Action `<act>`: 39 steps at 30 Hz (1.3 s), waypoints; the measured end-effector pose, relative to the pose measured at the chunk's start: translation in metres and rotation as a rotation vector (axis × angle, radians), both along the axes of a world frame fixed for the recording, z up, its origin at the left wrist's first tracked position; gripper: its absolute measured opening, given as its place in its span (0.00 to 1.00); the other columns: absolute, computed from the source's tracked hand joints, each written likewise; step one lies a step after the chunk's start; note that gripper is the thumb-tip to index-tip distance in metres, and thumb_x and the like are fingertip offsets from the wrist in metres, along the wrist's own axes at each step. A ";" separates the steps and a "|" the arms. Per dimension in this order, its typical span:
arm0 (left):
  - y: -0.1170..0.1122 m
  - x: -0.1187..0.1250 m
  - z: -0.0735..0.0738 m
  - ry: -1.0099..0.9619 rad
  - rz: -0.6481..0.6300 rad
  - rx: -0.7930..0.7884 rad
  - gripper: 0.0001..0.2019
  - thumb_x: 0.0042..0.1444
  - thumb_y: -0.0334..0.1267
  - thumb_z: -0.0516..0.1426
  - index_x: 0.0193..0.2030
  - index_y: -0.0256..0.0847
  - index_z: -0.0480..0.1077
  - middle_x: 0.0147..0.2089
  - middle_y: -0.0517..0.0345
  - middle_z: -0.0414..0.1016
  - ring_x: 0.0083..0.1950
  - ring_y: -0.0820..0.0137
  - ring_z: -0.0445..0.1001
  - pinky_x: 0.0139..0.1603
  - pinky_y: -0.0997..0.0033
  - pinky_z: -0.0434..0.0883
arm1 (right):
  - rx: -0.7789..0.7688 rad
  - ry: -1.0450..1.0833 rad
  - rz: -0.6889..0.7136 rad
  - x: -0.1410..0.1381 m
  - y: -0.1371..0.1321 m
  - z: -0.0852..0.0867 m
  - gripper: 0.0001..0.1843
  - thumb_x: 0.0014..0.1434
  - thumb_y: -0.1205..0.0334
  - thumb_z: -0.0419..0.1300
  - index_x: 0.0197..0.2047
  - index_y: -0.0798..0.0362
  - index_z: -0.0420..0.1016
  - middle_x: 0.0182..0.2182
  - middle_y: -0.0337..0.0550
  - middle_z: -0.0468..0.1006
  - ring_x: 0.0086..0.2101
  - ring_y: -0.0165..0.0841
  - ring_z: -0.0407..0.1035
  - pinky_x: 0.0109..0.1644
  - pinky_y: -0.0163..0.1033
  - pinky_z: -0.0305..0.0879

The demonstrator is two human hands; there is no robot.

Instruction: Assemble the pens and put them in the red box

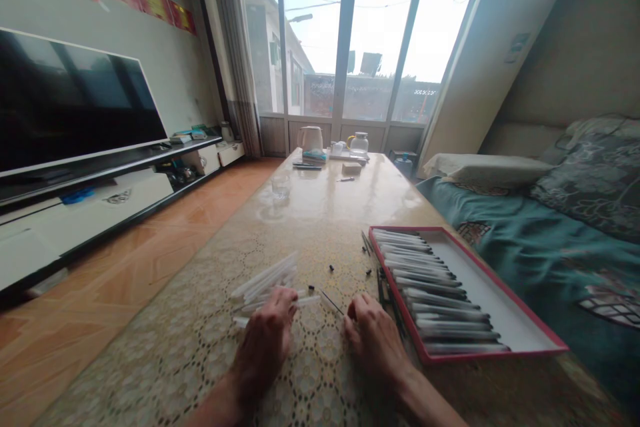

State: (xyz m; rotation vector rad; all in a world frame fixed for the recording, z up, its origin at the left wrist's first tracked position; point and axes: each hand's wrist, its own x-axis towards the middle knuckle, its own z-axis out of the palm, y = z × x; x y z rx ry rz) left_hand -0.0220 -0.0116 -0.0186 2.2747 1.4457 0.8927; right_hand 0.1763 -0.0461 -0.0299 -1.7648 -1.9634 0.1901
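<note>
My left hand (267,333) is closed with its fingertips on a clear pen barrel (307,301), which points right. Behind those fingers lies a pile of similar clear pen barrels (263,277), partly hidden by the hand. Closed in a pinch, my right hand (373,330) has a thin dark pen refill (332,302) slanting out from its fingertips, up and to the left. Small black pen plugs (331,268) lie scattered on the table between and beyond the hands. Right of my right hand, a pink-rimmed box (505,287) contains a row of assembled-looking pens (440,300).
Several dark thin pieces (383,287) lie along the box's left edge. A drinking glass (281,188) stands farther up the patterned table (200,320). At the far end are a kettle (311,139) and a glass pitcher (359,143). A sofa (500,213) borders the right side.
</note>
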 end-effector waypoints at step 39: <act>0.006 0.010 0.004 -1.405 0.185 -0.695 0.02 0.54 0.27 0.56 0.32 0.36 0.68 0.29 0.57 0.77 0.24 0.77 0.73 0.23 0.82 0.72 | 0.223 0.289 0.144 0.003 -0.030 0.007 0.07 0.57 0.70 0.49 0.30 0.53 0.66 0.24 0.37 0.65 0.24 0.28 0.62 0.27 0.32 0.54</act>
